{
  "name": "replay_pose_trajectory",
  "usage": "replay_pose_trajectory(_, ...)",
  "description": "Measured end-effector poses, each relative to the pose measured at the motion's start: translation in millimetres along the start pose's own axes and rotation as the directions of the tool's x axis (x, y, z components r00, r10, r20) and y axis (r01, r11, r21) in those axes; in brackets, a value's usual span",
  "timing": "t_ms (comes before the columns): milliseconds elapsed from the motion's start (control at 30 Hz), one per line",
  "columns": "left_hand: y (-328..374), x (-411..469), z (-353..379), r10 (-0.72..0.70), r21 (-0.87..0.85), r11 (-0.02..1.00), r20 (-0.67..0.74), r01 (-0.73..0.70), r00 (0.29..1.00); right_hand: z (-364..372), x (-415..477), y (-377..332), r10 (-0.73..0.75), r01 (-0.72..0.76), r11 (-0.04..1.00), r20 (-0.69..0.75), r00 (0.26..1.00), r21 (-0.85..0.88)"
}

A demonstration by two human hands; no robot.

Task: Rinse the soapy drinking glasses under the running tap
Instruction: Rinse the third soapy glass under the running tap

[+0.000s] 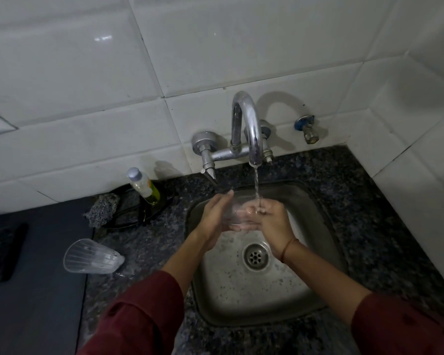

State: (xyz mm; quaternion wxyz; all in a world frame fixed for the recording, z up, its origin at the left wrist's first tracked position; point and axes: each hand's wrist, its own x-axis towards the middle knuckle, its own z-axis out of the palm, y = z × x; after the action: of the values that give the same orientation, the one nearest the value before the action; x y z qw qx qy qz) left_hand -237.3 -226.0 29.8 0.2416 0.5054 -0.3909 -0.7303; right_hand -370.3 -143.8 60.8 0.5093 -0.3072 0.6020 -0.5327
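Clock positions are read from the drain (256,256), with 12 toward the tiled wall.

Risks:
- The second glass (92,256) lies on its side on the granite counter (144,242) at 9 o'clock, well apart from the sink (241,285), with its mouth facing away from the basin. It looks wet. Judgement: being round and on a wet patch, it could roll if a sleeve or elbow knocked it.
- The held glass (237,213) is at 12 o'clock, above the basin. Judgement: soap film and running water make it slippery. If the hold loosened it would fall onto steel and could chip or crack.
- The water stream (256,185) lands on the right hand's fingers rather than clearly in the glass. Judgement: this may cause splash onto the counter and leave suds unrinsed. No suds are visible in this light.

Hands:
- The left hand (215,216) is at 11 o'clock, its palm against the glass's left side. The upper fingers are nearly straight and the lower ones wrap underneath, so it supports and grasps the glass.
- The right hand (269,219) is at 12 to 1 o'clock, fingers curled onto the glass's right side and grasping it. I cannot tell whether any fingers are inside the mouth.

Beyond the hands, the tap (249,124) is at 12 o'clock and running. A soap bottle (144,185) stands at 10 o'clock.
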Motion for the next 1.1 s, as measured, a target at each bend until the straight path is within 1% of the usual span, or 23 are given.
replay_pose_trajectory(33, 0, -3, -1, -0.003, 0.056, 0.998, 0.005, 0.002, 1.000, -3, 1, 0, 0.004, -0.004, 1.000, 0.020, 1.000, 0.012)
replay_pose_trajectory(100, 2, -6, -7, -0.123, 0.138, 0.984, 0.048, 0.116, 0.991, -8, -1, 1, -0.048, 0.062, 0.992, 0.130, 0.990, -0.106)
replay_pose_trajectory(167, 5, -8, -11, -0.236, 0.124, 0.967, 0.111, 0.222, 0.965, -9, -4, 5, -0.067, 0.124, 0.960, 0.224, 0.972, -0.251)
replay_pose_trajectory(200, 4, -8, -11, -0.233, 0.067, 0.972, 0.137, 0.225, 0.963, -8, -4, 6, -0.062, 0.120, 0.957, 0.217, 0.974, -0.265)
replay_pose_trajectory(300, -3, -6, 0, -0.085, -0.102, 0.990, 0.117, 0.097, 0.989, 2, -4, 5, 0.020, -0.018, 0.998, 0.037, 0.999, -0.055)
replay_pose_trajectory(367, -7, -6, 4, -0.067, -0.059, 0.996, 0.045, 0.069, 0.997, 2, -4, 3, 0.041, -0.041, 0.999, 0.038, 0.998, -0.017)
replay_pose_trajectory(433, -8, -6, 1, -0.186, 0.006, 0.983, 0.031, 0.185, 0.982, -3, -5, 4, -0.038, 0.092, 0.960, 0.199, 0.979, -0.265)
replay_pose_trajectory(500, -3, -11, -1, -0.313, 0.012, 0.950, 0.066, 0.313, 0.948, -7, -8, 5, -0.069, 0.280, 0.771, 0.363, 0.929, -0.571)
replay_pose_trajectory(533, -1, -11, -2, -0.329, -0.015, 0.943, 0.103, 0.332, 0.939, -8, -8, 6, -0.076, 0.317, 0.707, 0.379, 0.922, -0.632)
replay_pose_trajectory(567, 0, -13, -1, -0.307, -0.057, 0.946, 0.145, 0.318, 0.941, -6, -9, 7, -0.093, 0.316, 0.708, 0.360, 0.928, -0.632)
replay_pose_trajectory(600, 0, -14, 1, -0.253, -0.105, 0.956, 0.172, 0.273, 0.952, -3, -10, 7, -0.107, 0.271, 0.762, 0.299, 0.948, -0.588)
replay_pose_trajectory(667, -5, -12, 6, -0.116, -0.118, 0.984, 0.124, 0.130, 0.985, 2, -12, 2, -0.022, 0.052, 0.947, 0.097, 0.995, -0.318)
replay_pose_trajectory(733, -8, -13, 10, -0.017, -0.032, 0.999, 0.022, 0.018, 1.000, -1, -10, -3, 0.117, -0.115, 0.993, 0.079, 0.990, -0.037)
replay_pose_trajectory(767, -8, -14, 9, -0.008, 0.014, 1.000, -0.013, 0.009, 1.000, -3, -12, -6, 0.115, -0.111, 0.993, 0.134, 0.984, -0.040)
replay_pose_trajectory(800, -6, -15, 9, -0.042, 0.045, 0.998, -0.030, 0.043, 0.999, -7, -13, -7, 0.065, -0.038, 0.989, 0.196, 0.978, -0.141)
replay_pose_trajectory(833, -3, -15, 7, -0.105, 0.061, 0.992, -0.032, 0.106, 0.994, -9, -15, -8, -0.007, 0.095, 0.940, 0.259, 0.966, -0.329)
replay_pose_trajectory(867, -1, -15, 5, -0.167, 0.054, 0.984, -0.010, 0.167, 0.986, -10, -17, -8, -0.069, 0.228, 0.833, 0.314, 0.947, -0.504)
replay_pose_trajectory(900, 1, -16, 4, -0.201, 0.034, 0.979, 0.021, 0.200, 0.979, -10, -19, -7, -0.115, 0.302, 0.733, 0.326, 0.938, -0.609)
replay_pose_trajectory(933, 2, -16, 4, -0.198, 0.002, 0.980, 0.045, 0.198, 0.979, -7, -20, -5, -0.150, 0.320, 0.702, 0.307, 0.940, -0.637)
replay_pose_trajectory(967, 1, -15, 5, -0.154, -0.033, 0.987, 0.046, 0.156, 0.987, -2, -21, -3, -0.171, 0.291, 0.741, 0.249, 0.953, -0.606)
replay_pose_trajectory(1033, -2, -17, 8, -0.013, -0.059, 0.998, -0.007, 0.012, 1.000, 4, -19, -5, -0.087, 0.107, 0.946, 0.079, 0.993, -0.306)
replay_pose_trajectory(1067, -3, -18, 9, 0.030, -0.042, 0.999, -0.044, -0.032, 0.999, 4, -18, -6, -0.012, 0.021, 0.989, 0.058, 0.998, -0.149)
replay_pose_trajectory(1100, -3, -19, 10, 0.033, -0.018, 0.999, -0.072, -0.034, 0.997, 3, -16, -6, 0.015, -0.007, 0.996, 0.085, 0.996, -0.094)
